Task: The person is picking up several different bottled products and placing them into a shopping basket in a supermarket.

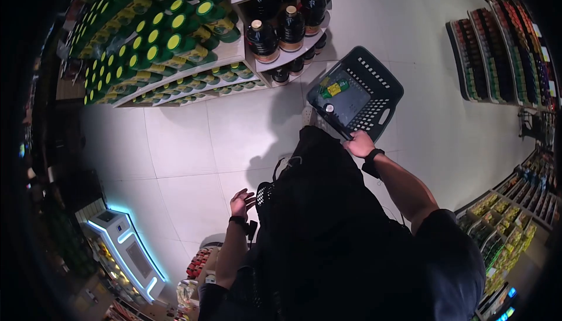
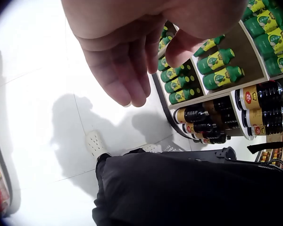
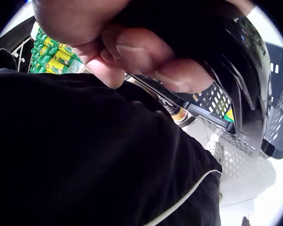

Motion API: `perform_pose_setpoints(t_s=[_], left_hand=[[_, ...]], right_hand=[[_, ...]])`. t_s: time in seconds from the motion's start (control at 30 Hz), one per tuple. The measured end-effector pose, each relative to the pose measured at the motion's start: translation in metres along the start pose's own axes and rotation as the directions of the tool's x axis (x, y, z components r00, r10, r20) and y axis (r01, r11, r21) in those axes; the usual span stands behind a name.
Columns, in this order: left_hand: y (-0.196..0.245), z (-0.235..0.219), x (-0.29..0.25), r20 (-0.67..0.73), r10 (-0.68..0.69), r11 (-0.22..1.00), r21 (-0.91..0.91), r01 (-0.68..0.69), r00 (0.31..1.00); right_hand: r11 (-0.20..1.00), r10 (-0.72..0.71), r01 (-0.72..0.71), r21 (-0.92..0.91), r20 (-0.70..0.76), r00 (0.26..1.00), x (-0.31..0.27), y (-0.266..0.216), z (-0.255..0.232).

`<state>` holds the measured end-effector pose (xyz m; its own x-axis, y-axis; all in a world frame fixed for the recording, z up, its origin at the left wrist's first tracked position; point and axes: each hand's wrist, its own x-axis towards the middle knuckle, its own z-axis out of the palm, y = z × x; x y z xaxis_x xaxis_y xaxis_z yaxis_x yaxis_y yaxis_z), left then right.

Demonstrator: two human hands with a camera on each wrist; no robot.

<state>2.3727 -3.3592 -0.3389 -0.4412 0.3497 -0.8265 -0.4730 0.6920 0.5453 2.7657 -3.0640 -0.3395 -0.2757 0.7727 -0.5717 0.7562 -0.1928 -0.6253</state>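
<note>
My right hand grips the black handle of a dark grey shopping basket. In the right wrist view its fingers curl round that wide handle. Inside the basket lies a green bottle with a yellow label, and a white cap shows by the handle. At my other side, my left hand hangs with loosely bent fingers and holds nothing. Pale floor and part of a shelf appear behind these fingers in the left wrist view.
Shelves of green bottles with yellow caps stand ahead on the left. Large dark bottles fill the rounded shelf end near the basket. More stocked shelves line the right. A lit white machine stands at lower left.
</note>
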Motion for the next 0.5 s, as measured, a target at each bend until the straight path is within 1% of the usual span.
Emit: perform_pose_setpoints(t_s=[0.07, 0.1, 0.13, 0.2, 0.23, 0.3, 0.33, 0.4, 0.47, 0.5], left_hand=[[0.01, -0.001, 0.016, 0.107, 0.042, 0.995, -0.091, -0.032, 0.993], [-0.013, -0.025, 0.053, 0.17, 0.016, 0.983, -0.181, 0.015, 0.985], [-0.008, -0.021, 0.05, 0.159, -0.006, 0.988, -0.15, 0.03, 0.987], [0.004, -0.013, 0.046, 0.126, -0.022, 0.999, -0.038, 0.027, 0.992], [0.009, -0.01, 0.049, 0.12, -0.016, 0.999, 0.034, 0.012, 0.993], [0.02, -0.007, 0.052, 0.111, -0.008, 0.986, 0.165, -0.01, 0.994], [0.028, -0.007, 0.054, 0.112, -0.003, 0.973, 0.228, -0.023, 0.994], [0.05, -0.001, 0.067, 0.13, 0.007, 0.938, 0.343, -0.051, 0.991], [0.073, -0.008, 0.081, 0.156, 0.026, 0.892, 0.442, -0.094, 0.987], [0.088, -0.004, 0.089, 0.174, 0.035, 0.871, 0.477, -0.115, 0.984]], right_hand=[[0.999, 0.007, -0.013, 0.048, 0.111, 0.994, 0.021, -0.002, -0.007], [0.999, -0.013, 0.011, 0.04, 0.055, 0.998, 0.029, -0.008, -0.008], [0.998, -0.033, 0.03, 0.061, 0.044, 0.998, 0.031, -0.017, -0.013], [0.988, -0.096, 0.102, 0.119, -0.058, 0.994, 0.039, -0.011, -0.013], [0.986, -0.073, 0.081, 0.143, -0.059, 0.996, 0.046, -0.011, -0.019], [0.994, 0.006, -0.012, 0.105, 0.059, 0.998, 0.058, -0.013, -0.032], [0.991, 0.026, -0.033, 0.13, 0.06, 0.998, 0.064, -0.016, -0.035], [0.989, 0.004, -0.011, 0.147, 0.046, 0.999, 0.076, -0.023, -0.041], [0.98, 0.032, -0.038, 0.195, 0.035, 0.999, 0.085, -0.025, -0.043], [0.982, 0.046, -0.045, 0.182, 0.0, 0.999, 0.089, -0.028, -0.046]])
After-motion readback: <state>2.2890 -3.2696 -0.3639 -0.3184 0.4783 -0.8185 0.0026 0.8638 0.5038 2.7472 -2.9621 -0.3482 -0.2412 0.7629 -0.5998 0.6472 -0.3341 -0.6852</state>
